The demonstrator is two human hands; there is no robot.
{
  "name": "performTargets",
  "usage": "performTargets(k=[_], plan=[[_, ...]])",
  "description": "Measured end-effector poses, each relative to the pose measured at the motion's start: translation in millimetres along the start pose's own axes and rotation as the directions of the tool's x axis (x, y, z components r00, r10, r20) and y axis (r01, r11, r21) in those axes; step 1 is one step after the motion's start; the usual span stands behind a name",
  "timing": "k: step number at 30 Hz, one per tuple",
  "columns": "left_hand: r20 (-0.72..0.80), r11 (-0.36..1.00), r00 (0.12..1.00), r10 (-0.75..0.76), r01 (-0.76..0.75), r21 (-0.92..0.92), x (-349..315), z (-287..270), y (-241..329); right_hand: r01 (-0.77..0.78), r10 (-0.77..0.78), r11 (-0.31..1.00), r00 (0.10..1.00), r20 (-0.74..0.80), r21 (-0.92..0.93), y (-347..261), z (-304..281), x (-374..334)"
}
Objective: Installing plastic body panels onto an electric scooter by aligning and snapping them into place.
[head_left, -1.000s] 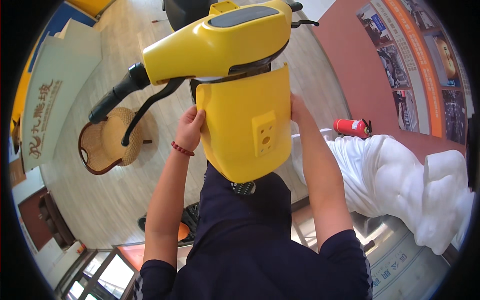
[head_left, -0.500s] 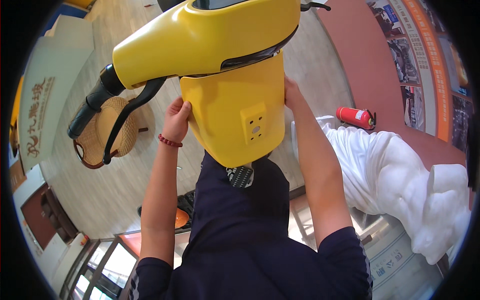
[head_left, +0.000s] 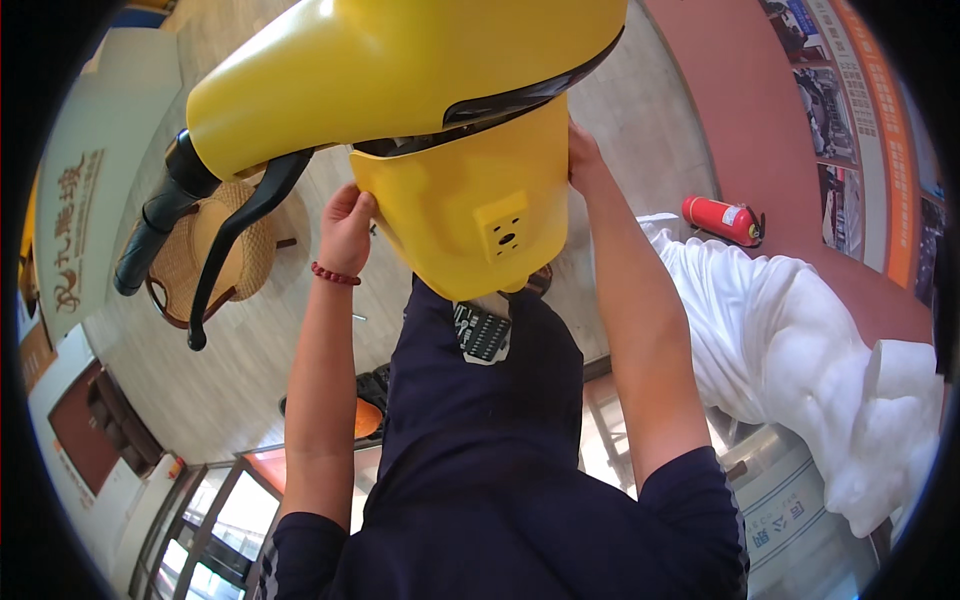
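Note:
A yellow scooter panel [head_left: 425, 215] with a raised pad and several small holes hangs between my hands, under the yellow handlebar cover [head_left: 400, 80]. My left hand [head_left: 346, 230] pinches its left edge, thumb on the front face. At the right edge my right hand [head_left: 582, 160] is closed, its fingertips hidden behind the panel. A dark gap with parts inside shows between the panel's top edge and the cover. From the cover's left end stick out a black handlebar grip [head_left: 160, 220] and a black brake lever [head_left: 225, 240].
Below the panel lies a dark tool case with rows of small pieces [head_left: 482, 332]. A woven chair [head_left: 235, 245] stands to the left. On the right are a red fire extinguisher [head_left: 722, 220] and a large white sculpture [head_left: 760, 330]. An orange object [head_left: 368, 418] lies near my left forearm.
The handlebar cover looks larger and nearer. The panel's lower edge is higher and more of the tool case shows. The gap along the panel's top edge is wider. Both hands keep their hold.

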State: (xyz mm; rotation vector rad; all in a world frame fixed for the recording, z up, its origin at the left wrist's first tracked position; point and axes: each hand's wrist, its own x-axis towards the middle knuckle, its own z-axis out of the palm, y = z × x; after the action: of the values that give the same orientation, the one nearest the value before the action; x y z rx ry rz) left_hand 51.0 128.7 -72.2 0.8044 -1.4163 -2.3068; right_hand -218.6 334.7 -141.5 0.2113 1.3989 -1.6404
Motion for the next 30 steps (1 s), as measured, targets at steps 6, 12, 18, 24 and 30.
performTargets(k=[6, 12, 18, 24, 30], plan=[[-0.098, 0.997, 0.992, 0.077, -0.076, 0.009, 8, 11, 17, 0.041, -0.042, 0.999, 0.998, -0.040, -0.007, -7, 8, -2], [-0.193, 0.977, 0.966, 0.174, -0.145, 0.156, 2, 30, 14, 0.034, -0.037, 0.998, 0.996, -0.077, -0.047, -15, 12, -2], [-0.228, 0.938, 0.955, 0.192, -0.111, 0.327, -5, 48, 21, 0.004, -0.017, 0.995, 0.992, -0.124, -0.101, -16, 5, 6], [-0.238, 0.548, 0.910, 0.341, 0.013, 0.836, -3, 54, 27, 0.044, -0.056, 0.995, 0.989, -0.135, -0.093, -11, -4, 19], [-0.323, 0.602, 0.874, 0.364, 0.043, 0.797, -6, 68, 25, 0.058, -0.096, 0.980, 0.975, -0.198, -0.188, -1, -8, 30]])
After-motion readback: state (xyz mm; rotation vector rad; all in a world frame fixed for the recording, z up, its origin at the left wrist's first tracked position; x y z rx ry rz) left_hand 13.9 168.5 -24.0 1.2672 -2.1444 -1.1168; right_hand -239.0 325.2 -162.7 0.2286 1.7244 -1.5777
